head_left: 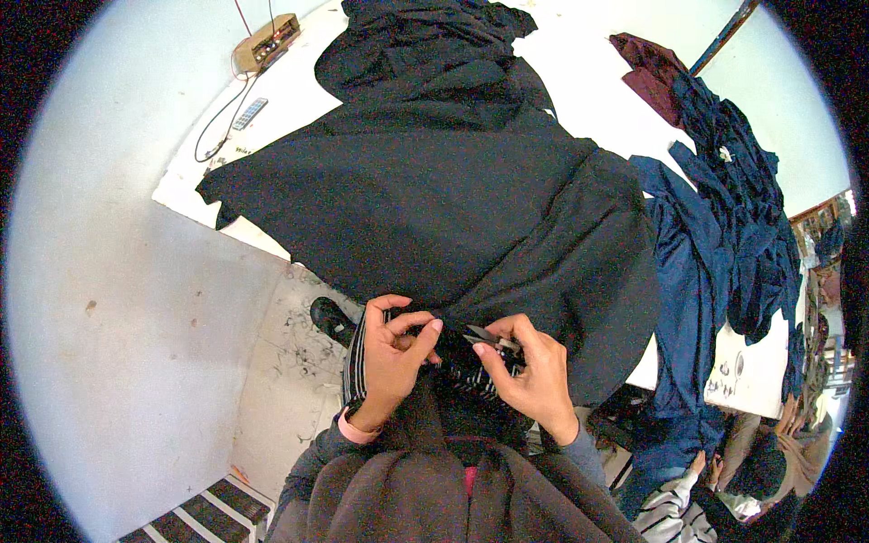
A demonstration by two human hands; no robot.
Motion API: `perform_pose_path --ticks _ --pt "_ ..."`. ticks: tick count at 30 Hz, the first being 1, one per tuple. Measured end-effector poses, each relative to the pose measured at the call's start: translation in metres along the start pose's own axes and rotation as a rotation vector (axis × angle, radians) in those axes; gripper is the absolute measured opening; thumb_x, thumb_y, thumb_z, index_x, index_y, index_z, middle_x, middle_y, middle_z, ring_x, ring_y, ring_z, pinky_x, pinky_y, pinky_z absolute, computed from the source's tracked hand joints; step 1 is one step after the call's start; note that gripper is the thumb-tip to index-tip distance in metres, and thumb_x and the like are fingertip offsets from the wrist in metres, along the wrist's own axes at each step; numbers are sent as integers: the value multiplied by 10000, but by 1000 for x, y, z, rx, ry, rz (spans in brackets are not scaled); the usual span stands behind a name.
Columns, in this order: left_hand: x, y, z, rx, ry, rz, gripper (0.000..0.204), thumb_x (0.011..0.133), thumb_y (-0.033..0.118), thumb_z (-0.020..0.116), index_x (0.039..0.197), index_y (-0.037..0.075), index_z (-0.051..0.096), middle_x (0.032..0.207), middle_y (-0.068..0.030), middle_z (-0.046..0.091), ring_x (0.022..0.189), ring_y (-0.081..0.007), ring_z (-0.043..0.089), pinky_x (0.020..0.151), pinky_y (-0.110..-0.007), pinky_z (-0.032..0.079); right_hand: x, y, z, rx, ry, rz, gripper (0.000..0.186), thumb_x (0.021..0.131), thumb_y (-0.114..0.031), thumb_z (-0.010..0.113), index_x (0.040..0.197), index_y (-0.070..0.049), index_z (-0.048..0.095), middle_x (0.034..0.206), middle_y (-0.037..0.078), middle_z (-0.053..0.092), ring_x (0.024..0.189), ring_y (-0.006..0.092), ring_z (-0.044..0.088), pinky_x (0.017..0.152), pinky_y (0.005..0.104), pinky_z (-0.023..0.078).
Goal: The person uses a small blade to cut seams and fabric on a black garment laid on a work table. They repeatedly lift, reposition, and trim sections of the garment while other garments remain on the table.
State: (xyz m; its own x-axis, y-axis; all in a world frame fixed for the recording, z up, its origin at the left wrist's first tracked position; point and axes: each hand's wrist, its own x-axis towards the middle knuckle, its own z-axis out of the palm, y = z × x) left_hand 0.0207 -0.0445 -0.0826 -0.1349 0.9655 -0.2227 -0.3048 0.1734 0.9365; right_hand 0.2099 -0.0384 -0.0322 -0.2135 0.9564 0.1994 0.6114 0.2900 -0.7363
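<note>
A large piece of black cloth point(407, 199) is spread over the white table and hangs over its near edge toward my lap. At that edge my left hand point(389, 357) is closed, thumb and forefinger pinched together beside the cloth. What lies in the pinch is too small to make out. A little to the right, my right hand point(536, 369) is wrapped round small dark thread snips point(481, 336), their pointed blades turned toward my left hand. Black-and-white striped fabric point(466, 380) shows below and between the hands.
More black cloth point(416, 54) lies bunched at the far side. A tan box with wires point(267, 45) and a remote control point(250, 114) sit far left. Navy garments point(679, 271) and maroon cloth point(647, 77) lie right. A co-worker's hand point(696, 463) touches navy cloth at lower right.
</note>
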Motion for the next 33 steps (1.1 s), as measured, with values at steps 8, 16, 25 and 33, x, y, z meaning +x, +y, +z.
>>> perform_pose_path --ticks 8,16,25,33 --pt "-7 2 4 206 53 249 538 889 30 721 1291 16 364 1003 -119 699 638 -128 659 571 -236 560 5 -8 11 14 59 -4 296 861 -261 755 1016 -62 601 769 115 689 652 294 697 562 381 526" --pt "1 1 6 -14 36 40 578 899 46 719 1331 28 336 1032 -145 707 669 -140 671 583 -256 568 5 -11 11 -21 28 -5 276 859 -241 755 1004 -71 594 722 111 674 621 285 692 533 376 516" --pt "6 -1 10 -69 56 67 626 882 31 737 1356 44 327 975 -129 720 621 -118 649 561 -230 544 5 -9 14 -30 33 8 261 857 -239 757 982 -77 594 722 114 679 608 282 686 528 375 513" --pt "5 -2 16 -32 115 124 675 850 10 758 1367 38 325 930 -107 713 581 -112 633 521 -216 518 3 -7 20 -62 103 -7 266 866 -253 755 989 -77 599 711 112 673 590 286 678 520 385 507"
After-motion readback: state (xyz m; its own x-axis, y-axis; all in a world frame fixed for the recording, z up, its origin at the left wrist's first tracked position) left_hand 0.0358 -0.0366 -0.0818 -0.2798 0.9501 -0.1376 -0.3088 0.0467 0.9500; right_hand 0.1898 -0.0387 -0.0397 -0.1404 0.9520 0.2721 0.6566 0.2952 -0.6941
